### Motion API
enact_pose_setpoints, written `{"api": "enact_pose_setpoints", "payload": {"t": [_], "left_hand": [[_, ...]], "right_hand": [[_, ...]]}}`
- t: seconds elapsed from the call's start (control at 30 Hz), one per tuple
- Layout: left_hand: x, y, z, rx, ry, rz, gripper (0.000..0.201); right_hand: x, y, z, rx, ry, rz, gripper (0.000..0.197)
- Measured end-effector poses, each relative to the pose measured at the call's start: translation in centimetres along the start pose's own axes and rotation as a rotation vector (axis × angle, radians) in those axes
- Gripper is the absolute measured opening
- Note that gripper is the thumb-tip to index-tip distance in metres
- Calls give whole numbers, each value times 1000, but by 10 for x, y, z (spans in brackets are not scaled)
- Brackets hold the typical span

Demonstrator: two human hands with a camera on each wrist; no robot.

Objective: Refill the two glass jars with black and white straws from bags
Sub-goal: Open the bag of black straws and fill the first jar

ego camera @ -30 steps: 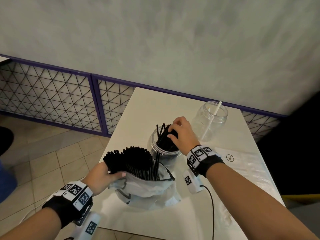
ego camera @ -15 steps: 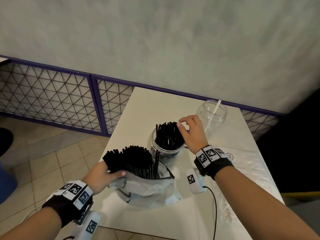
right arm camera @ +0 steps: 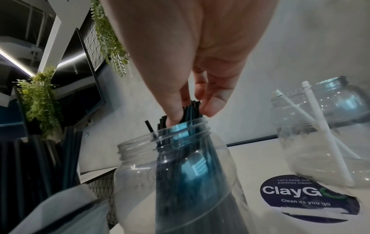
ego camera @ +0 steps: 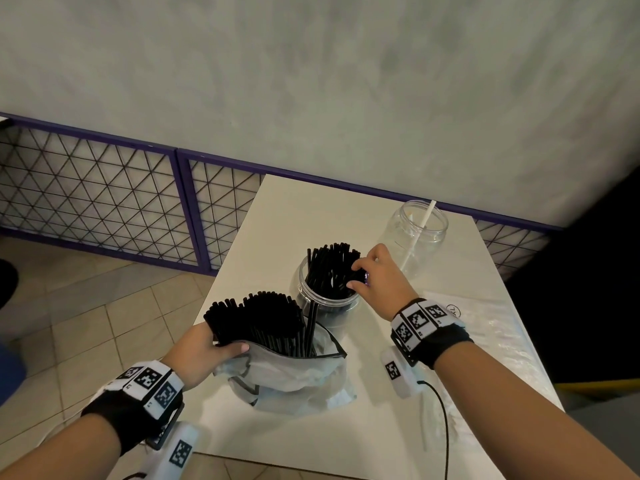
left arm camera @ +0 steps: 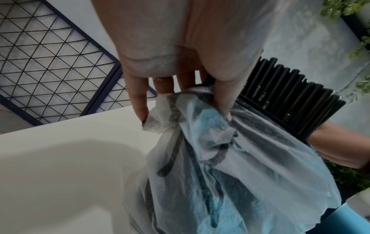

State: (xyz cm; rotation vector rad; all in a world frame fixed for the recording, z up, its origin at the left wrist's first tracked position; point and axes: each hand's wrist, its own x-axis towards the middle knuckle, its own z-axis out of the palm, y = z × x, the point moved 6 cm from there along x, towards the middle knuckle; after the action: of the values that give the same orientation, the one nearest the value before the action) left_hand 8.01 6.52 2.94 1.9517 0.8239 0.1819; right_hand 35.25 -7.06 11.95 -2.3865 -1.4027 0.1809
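Note:
My left hand grips the crumpled rim of a white bag at the table's near left, holding a thick bunch of black straws upright in it. The left wrist view shows that left hand with thumb and fingers curled into the bag. Just behind the bag stands a clear jar with black straws leaning in it. My right hand pinches their tops at the jar's right side. In the right wrist view, the right hand has thumb and fingers closed on the straw tips above the jar. A second jar holds white straws.
A clear plastic bag lies flat on the white table at the right. A round ClayGo sticker sits between the jars. A purple-framed wire mesh fence runs behind and left of the table. A black cable trails from my right wrist.
My right hand lifted off the straws in the jar, moved to their right side, and now closes its fingers on their tops. The straws stand more upright. My left hand has stayed put.

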Motion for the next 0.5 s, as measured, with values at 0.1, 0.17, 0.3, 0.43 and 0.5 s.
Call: {"api": "enact_pose_setpoints", "payload": {"t": [0.1,0.17,0.3,0.43,0.5], "left_hand": [[-1,-2,-2,-45,13,-4,41],[-1,-2,-2,-54,13,2,41],[-2,-2,-2,-56,-1,-5,45],[-1,-2,-2,-36,-1,-8,49],[0,-3,-1,-38,2,-9,52]], "right_hand": [[1,-6,1,-14,2,16,24],[2,-12,1,-7,10,-7,24],[6,-22,0,-26,-42,-47,14],[22,-32,-14,-20,-35,-70,8],[35,-39,-26,-60,6,-91,8]]}}
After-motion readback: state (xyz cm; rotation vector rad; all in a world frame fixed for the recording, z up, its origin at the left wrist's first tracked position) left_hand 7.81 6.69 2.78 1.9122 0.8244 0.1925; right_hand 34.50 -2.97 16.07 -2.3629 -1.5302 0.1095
